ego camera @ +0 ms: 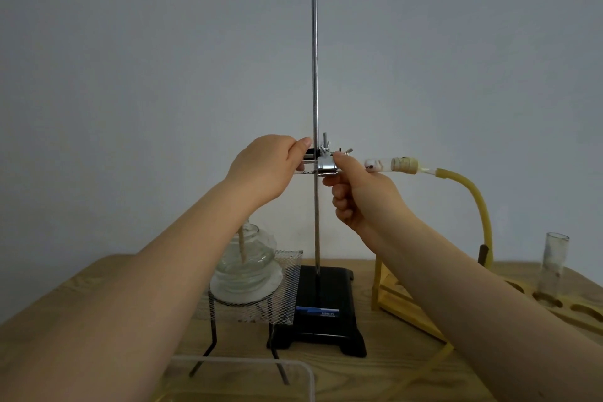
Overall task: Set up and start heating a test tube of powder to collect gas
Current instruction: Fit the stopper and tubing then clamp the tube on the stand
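- Your left hand (267, 166) grips the clamp (326, 166) on the stand rod (315, 75); your right hand (362, 192) pinches its screw end.
- The test tube (380, 165) lies level, just right of your right grip, high above the counter (408, 365).
- It is clear, corked, with dark specks, joined to yellow tubing (479, 202).

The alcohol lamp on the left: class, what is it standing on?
The alcohol lamp stands on a wire mesh laid over a dark-legged tripod on the wooden table. The left forearm covers the lamp's top, so its cap or wick cannot be seen.
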`<state>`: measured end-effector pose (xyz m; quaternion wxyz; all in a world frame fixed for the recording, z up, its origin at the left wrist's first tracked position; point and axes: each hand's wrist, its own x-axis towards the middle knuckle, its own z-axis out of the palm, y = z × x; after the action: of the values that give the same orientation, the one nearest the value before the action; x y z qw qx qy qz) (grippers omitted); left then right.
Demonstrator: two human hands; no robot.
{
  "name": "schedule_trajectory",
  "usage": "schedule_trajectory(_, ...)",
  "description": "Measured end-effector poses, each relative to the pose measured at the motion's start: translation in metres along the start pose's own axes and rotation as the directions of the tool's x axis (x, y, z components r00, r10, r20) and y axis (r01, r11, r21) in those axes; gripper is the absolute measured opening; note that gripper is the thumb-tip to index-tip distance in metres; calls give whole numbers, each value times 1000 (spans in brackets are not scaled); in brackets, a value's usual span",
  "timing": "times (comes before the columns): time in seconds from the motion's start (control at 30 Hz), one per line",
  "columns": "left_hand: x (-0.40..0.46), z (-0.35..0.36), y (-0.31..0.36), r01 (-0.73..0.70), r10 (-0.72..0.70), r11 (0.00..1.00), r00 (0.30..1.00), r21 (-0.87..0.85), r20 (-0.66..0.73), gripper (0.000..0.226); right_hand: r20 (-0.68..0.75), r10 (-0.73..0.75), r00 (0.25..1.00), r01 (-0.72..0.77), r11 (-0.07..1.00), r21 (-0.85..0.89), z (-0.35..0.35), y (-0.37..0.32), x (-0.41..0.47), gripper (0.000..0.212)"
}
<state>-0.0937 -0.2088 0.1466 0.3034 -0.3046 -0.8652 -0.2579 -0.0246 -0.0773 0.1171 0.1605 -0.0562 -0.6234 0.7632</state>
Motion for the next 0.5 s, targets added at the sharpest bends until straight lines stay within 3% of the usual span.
schedule_trajectory(0.5, -2, -4, 0, 41, -41, 999, 999, 0, 10, 51, 11, 16, 1000, -16, 1000, -7, 3, -2, -2, 35)
